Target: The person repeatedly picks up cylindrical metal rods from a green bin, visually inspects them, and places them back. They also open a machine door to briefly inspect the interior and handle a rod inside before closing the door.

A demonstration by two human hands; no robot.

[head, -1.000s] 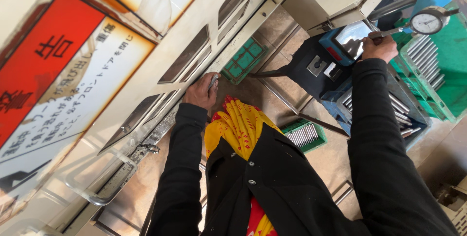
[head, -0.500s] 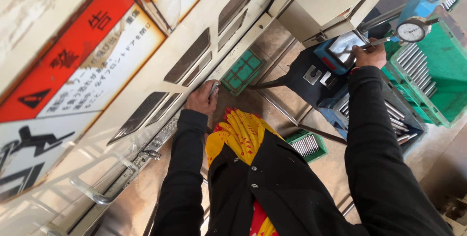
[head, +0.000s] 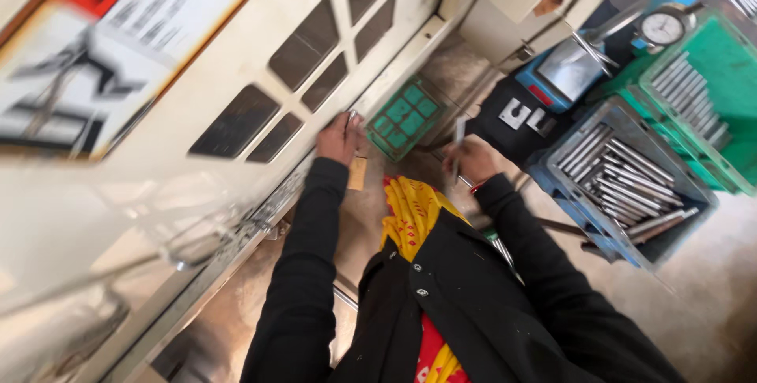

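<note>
Head view: the left hand presses against the cream panel, fingers curled; whether they grip anything is unclear. The right hand closes around a thin metal rod, upright, beside the green tray.

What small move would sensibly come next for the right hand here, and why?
Probably carrying the thin metal rod on toward the machine edge. The right hand grips it upright above the metal bench, clear of the blue crate of rods, while the left hand rests on the cream machine panel.
</note>
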